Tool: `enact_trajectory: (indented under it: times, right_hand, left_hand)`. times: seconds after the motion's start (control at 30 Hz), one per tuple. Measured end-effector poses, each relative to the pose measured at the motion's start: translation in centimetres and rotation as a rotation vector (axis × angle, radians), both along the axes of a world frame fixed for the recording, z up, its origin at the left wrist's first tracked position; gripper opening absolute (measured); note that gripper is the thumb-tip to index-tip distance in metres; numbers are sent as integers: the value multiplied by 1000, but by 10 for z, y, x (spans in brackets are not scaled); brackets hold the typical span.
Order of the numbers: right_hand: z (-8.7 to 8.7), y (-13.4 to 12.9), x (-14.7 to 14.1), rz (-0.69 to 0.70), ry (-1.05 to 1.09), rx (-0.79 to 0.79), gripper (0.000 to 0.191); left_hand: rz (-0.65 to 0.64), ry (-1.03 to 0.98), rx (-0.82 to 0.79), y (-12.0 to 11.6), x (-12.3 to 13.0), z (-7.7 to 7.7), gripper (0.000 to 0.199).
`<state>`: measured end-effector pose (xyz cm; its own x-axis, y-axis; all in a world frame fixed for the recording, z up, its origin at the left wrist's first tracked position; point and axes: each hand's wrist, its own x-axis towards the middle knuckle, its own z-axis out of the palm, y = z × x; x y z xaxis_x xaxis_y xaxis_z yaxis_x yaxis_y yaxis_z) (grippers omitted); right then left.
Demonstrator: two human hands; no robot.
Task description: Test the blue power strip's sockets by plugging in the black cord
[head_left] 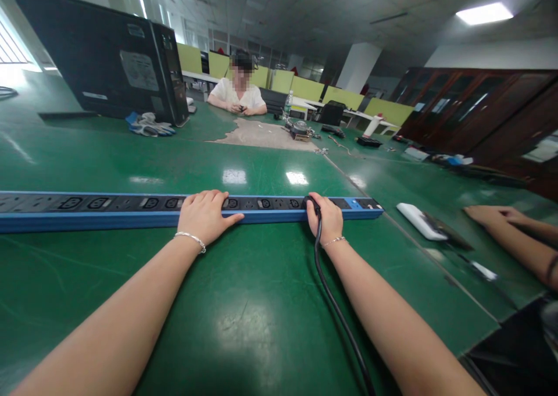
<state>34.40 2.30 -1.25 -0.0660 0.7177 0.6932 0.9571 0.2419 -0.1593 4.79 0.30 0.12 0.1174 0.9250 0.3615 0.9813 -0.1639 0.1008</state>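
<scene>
A long blue and black power strip (131, 216) with several sockets lies across the green table in front of me. My left hand (204, 213) rests over its middle, fingers across the top and thumb stretched out along the front edge. Nearer the strip's right end, my right hand (326, 216) is closed around a black plug at the socket face. From that plug a black power cord (335, 306) runs down toward me and out at the bottom. How deep the plug sits in the socket is hidden by my fingers.
A black computer case (126, 64) stands at the back left, with work gloves (150, 125) beside it. Across the green table (192, 169) sits a person (239, 93). To the right lie a white device (421, 221) and another person's arms (510, 227).
</scene>
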Motion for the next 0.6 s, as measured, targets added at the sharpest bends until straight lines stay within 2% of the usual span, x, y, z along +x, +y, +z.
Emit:
enact_trajectory:
  times: [0.2,0.37,0.53,0.6]
  right_hand:
    - [1,5,3,44,142,36,35]
    - [22,4,-6,-19,542,300,43]
    - [19,-4,-61,251,427,52,36]
    - [15,-5,-84,303,399,5,34]
  left_hand:
    - [-27,-22,29,0,-1,-2,65]
    - [-38,-44,50,0,-1,-4,64]
    - [-39,-68,53,0,0,-5,65]
    - [-39,-68,64,0,0,-5,64]
